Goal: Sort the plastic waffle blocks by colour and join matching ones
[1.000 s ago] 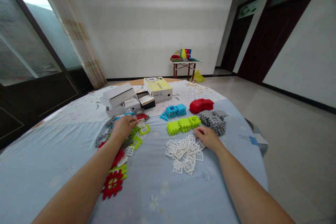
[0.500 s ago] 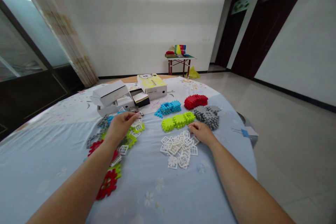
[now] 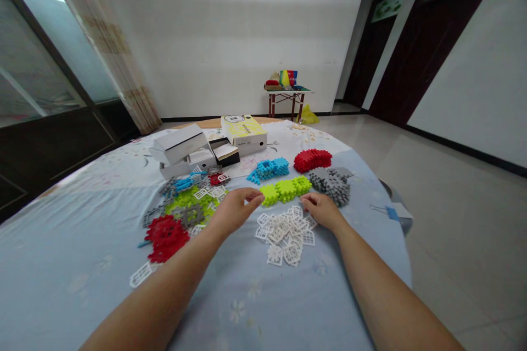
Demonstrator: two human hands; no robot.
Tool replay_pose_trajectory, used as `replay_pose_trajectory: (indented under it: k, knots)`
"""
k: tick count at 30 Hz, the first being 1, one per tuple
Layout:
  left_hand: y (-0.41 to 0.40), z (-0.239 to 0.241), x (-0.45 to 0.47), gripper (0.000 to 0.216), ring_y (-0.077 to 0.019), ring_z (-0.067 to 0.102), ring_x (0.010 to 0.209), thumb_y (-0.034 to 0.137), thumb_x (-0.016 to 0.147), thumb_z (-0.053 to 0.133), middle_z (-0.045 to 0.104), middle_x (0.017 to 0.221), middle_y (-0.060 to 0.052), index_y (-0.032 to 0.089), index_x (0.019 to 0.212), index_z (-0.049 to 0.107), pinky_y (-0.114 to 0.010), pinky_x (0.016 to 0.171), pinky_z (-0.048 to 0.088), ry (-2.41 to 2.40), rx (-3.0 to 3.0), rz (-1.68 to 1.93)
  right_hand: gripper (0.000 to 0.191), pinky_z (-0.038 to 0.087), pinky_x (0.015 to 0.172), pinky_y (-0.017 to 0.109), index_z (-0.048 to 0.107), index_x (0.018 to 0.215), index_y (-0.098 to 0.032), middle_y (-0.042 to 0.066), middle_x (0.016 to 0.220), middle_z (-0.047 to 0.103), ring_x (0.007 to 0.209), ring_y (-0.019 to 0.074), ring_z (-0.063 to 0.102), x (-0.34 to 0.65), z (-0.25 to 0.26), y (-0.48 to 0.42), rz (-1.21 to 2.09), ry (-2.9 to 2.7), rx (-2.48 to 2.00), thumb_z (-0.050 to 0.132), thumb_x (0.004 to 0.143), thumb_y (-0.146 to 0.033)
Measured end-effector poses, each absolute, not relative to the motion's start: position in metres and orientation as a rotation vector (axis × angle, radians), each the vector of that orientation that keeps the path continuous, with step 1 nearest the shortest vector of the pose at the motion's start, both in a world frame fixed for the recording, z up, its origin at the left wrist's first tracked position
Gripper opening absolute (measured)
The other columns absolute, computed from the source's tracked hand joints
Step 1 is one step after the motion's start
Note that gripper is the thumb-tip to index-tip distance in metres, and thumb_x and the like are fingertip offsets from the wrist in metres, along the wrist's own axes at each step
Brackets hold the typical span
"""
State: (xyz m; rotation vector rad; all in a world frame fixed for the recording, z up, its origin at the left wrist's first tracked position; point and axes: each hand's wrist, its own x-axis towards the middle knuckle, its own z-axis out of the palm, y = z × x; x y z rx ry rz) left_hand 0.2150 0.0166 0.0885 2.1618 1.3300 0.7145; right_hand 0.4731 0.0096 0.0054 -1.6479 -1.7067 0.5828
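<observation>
The left hand (image 3: 236, 209), pinched on I cannot tell what, and the loose right hand (image 3: 323, 209) meet at the flat white plastic lattice tiles (image 3: 284, 236) in the middle of the cloth-covered table (image 3: 247, 301); coloured plastic blocks (image 3: 286, 191) stand built toward its far edge, and a mixed heap of coloured tiles (image 3: 185, 211) is left.

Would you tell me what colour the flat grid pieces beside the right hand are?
The grid pieces are white; the head view shows it.

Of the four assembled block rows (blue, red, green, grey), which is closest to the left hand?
The lime-green row: it lies just past the fingertips of the left hand; the others sit farther away.
</observation>
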Motion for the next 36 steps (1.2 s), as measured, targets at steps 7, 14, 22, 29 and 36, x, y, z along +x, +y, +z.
replay_pose_trajectory:
  k: [7,14,22,29,36]
  knots:
    - [0.039,0.077,0.145,0.044,-0.0241,0.056,0.100,0.049,0.077,0.043,0.065,0.107,-0.009,0.020,0.101,0.065,-0.034,0.088,0.040,1.838,2.367,0.505,0.030,0.040,0.055,0.023,0.066,0.085,-0.017,0.002,0.067,0.065,0.058,0.0133,0.056,0.474,0.003,0.011,0.633,-1.687,-1.655,0.045,0.077,-0.036]
    - [0.052,0.056,0.129,0.038,-0.0272,0.050,0.109,0.040,0.078,0.043,0.062,0.113,-0.007,0.024,0.107,0.061,-0.045,0.100,0.023,1.983,2.488,0.399,0.031,0.039,0.052,0.023,0.066,0.085,-0.017,0.002,0.067,0.065,0.055,0.0130,0.056,0.474,0.003,0.010,0.623,-1.691,-1.660,0.045,0.077,-0.037]
    - [0.052,0.051,0.133,0.028,-0.0279,0.049,0.104,0.035,0.076,0.047,0.065,0.104,-0.007,0.026,0.095,0.066,-0.049,0.102,0.015,2.060,2.468,0.365,0.031,0.040,0.052,0.023,0.067,0.086,-0.016,0.003,0.068,0.066,0.055,0.0132,0.056,0.473,0.004,0.010,0.630,-1.678,-1.671,0.046,0.075,-0.036]
    - [0.047,0.065,0.130,0.036,-0.0251,0.052,0.099,0.041,0.079,0.039,0.065,0.101,-0.007,0.022,0.090,0.068,-0.039,0.093,0.032,2.028,2.404,0.568,0.031,0.040,0.052,0.023,0.066,0.085,-0.016,0.002,0.067,0.065,0.054,0.0128,0.055,0.474,0.004,0.009,0.616,-1.696,-1.669,0.045,0.076,-0.036]
    - [0.030,0.084,0.149,0.046,-0.0164,0.057,0.068,0.052,0.077,0.038,0.067,0.075,-0.001,0.019,0.090,0.067,-0.026,0.062,0.042,1.613,2.177,0.613,0.031,0.040,0.051,0.023,0.066,0.086,-0.016,0.002,0.068,0.065,0.054,0.0126,0.055,0.475,0.003,0.009,0.621,-1.696,-1.674,0.045,0.076,-0.037]
